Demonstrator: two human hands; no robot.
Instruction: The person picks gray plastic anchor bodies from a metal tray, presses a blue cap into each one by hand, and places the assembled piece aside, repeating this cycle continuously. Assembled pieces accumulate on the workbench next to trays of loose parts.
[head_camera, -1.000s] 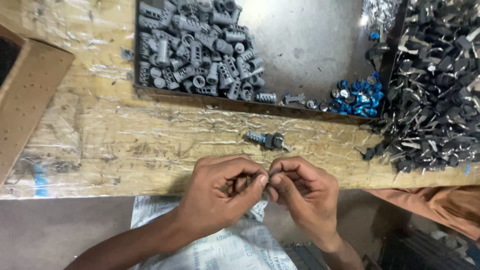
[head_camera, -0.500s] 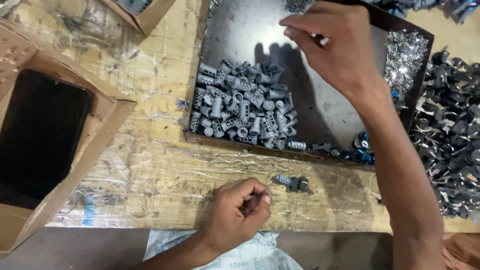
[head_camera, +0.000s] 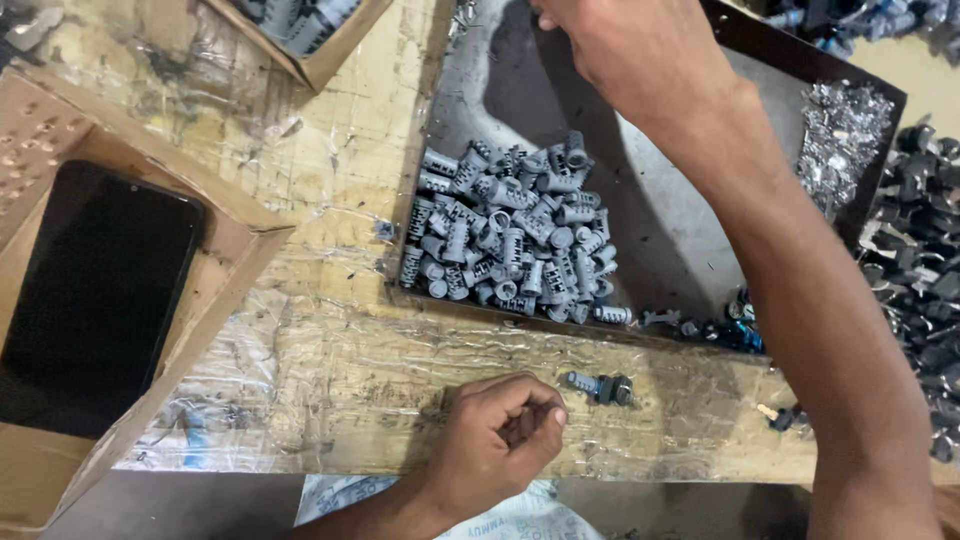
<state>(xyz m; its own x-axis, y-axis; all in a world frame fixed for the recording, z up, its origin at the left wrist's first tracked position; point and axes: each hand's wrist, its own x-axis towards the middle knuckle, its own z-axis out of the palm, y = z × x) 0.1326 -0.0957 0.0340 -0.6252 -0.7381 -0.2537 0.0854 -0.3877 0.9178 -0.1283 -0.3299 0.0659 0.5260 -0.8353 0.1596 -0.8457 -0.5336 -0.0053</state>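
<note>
Grey assembled plug (head_camera: 600, 386) lying crosswise, left hand (head_camera: 497, 440) near

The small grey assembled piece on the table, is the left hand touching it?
No, the left hand is curled into a loose fist beside the small grey assembled piece, with bare tabletop showing between them.

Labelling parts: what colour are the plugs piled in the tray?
Grey plugs, in the dark tray; head view.
</note>
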